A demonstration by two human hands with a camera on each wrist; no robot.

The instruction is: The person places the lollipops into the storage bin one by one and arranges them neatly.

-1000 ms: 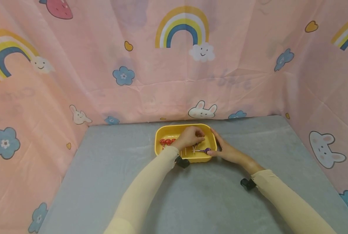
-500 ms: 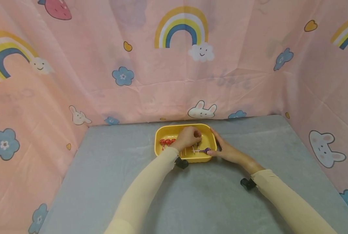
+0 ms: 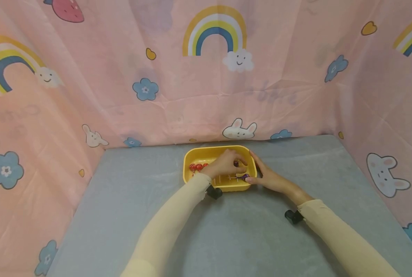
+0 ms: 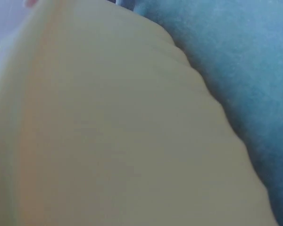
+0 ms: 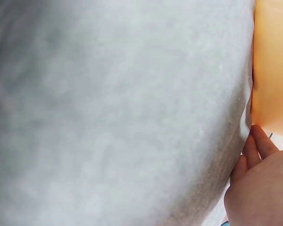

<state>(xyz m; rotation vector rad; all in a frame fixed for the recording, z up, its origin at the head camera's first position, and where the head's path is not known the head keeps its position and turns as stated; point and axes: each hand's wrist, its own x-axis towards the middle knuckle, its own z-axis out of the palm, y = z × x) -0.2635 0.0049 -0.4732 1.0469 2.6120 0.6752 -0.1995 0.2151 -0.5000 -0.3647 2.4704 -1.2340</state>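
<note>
In the head view a yellow plastic tray (image 3: 206,149) sits near the back of the table. My left hand (image 3: 223,163) reaches into it, thumb and fingers apart around a dark-wrapped lollipop (image 3: 236,163). Several red lollipops (image 3: 195,167) stand in a row to its left, partly hidden by that hand. A purple lollipop (image 3: 245,177) lies near the right end, with thin sticks beside it. My right hand (image 3: 270,180) holds the tray's right end, its thumb over the rim beside the purple lollipop. The right wrist view shows its fingers (image 5: 262,143) against the outer wall.
Grey cloth covers the table (image 3: 247,238). Behind and beside it hang pink curtains (image 3: 199,100) printed with rainbows, flowers and rabbits. The left wrist view is mostly filled by a cream sleeve (image 4: 122,122).
My left hand has shifted slightly right inside the tray, and its fingers have spread, uncovering the dark lollipop between them. My right hand stays at the tray's end.
</note>
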